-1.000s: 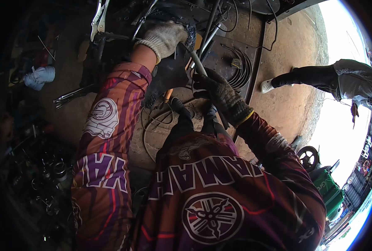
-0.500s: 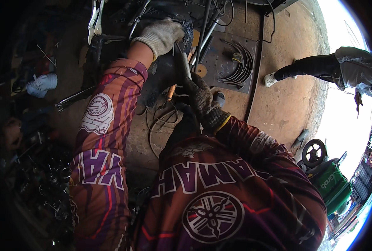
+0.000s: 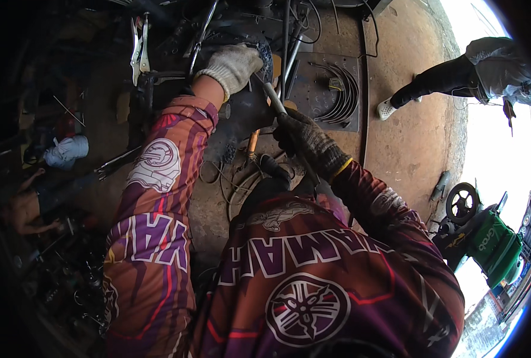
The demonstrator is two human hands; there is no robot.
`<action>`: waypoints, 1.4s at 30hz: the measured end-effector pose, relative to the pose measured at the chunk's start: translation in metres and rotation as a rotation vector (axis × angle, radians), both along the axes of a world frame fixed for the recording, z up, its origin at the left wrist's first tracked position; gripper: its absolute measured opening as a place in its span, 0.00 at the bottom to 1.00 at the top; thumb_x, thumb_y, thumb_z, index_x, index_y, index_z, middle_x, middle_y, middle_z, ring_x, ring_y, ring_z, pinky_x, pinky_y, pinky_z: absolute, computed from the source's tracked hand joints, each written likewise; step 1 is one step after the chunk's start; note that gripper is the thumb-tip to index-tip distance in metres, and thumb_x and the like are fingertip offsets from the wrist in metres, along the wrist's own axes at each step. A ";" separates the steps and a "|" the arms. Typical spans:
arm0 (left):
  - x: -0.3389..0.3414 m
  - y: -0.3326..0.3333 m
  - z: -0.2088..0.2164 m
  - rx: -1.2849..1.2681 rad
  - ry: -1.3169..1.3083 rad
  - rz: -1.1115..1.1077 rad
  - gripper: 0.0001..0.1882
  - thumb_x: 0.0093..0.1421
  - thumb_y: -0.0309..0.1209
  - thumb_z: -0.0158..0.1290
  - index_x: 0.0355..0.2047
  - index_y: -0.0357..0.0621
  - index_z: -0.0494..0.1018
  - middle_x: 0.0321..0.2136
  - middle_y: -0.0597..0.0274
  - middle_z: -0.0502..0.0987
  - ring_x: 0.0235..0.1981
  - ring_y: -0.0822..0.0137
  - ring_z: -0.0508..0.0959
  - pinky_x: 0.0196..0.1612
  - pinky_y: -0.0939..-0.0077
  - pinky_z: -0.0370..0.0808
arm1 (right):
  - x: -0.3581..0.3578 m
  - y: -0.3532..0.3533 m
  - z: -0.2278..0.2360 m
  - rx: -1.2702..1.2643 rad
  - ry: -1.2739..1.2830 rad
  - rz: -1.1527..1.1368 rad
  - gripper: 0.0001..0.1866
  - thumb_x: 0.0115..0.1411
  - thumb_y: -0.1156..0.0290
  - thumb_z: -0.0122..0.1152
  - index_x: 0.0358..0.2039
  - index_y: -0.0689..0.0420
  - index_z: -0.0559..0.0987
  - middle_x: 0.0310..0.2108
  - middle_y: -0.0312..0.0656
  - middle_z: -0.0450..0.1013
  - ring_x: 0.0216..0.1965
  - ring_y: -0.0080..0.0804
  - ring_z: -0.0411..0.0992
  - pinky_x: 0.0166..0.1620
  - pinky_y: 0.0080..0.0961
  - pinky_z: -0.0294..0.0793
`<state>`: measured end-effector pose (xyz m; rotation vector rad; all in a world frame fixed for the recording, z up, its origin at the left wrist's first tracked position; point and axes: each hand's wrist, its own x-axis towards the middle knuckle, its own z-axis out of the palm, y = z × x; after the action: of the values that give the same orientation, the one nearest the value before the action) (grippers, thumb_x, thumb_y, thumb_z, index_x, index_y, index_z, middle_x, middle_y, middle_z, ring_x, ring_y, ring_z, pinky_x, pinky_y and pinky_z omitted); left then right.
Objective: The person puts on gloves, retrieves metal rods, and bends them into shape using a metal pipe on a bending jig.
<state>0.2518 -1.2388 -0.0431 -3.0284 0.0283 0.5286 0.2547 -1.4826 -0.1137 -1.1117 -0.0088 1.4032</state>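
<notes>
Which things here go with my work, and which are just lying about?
Seem in use:
grey tube, in right hand
dark rough-edged piece, beside left hand

Seem just lying about:
dark coil on metal plate
orange-handled tool
green box

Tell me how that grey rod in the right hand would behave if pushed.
The grey rod is probably stiff: it juts straight from the right hand with no visible sag. It looks rounded, so it might roll on something flat. Whether it is solid or hollow doesn't show, so its weight is uncertain.
</notes>
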 end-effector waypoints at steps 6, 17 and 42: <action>0.010 0.008 0.004 -0.020 0.068 -0.127 0.14 0.59 0.24 0.49 0.42 0.47 0.81 0.42 0.53 0.80 0.47 0.49 0.80 0.50 0.59 0.78 | 0.007 -0.009 0.023 0.027 0.062 0.054 0.21 0.70 0.54 0.52 0.58 0.53 0.70 0.25 0.32 0.69 0.21 0.20 0.67 0.20 0.18 0.67; 0.015 0.023 0.008 -0.052 0.096 -0.412 0.11 0.54 0.29 0.59 0.40 0.48 0.79 0.37 0.55 0.77 0.42 0.51 0.81 0.45 0.58 0.80 | -0.023 0.005 -0.002 -0.043 -0.050 -0.144 0.27 0.69 0.57 0.56 0.64 0.55 0.68 0.37 0.38 0.75 0.28 0.26 0.74 0.30 0.25 0.78; 0.021 0.027 -0.006 0.004 0.144 -0.561 0.04 0.55 0.26 0.58 0.32 0.48 0.80 0.37 0.62 0.80 0.45 0.59 0.80 0.49 0.65 0.79 | -0.100 0.047 -0.004 0.079 -0.025 -0.504 0.34 0.65 0.60 0.63 0.67 0.52 0.60 0.44 0.43 0.71 0.37 0.32 0.75 0.32 0.30 0.82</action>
<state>0.2729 -1.2118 -0.0492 -2.7761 0.8461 0.6732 0.1552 -1.4359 -0.1177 -0.9799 0.1844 0.9298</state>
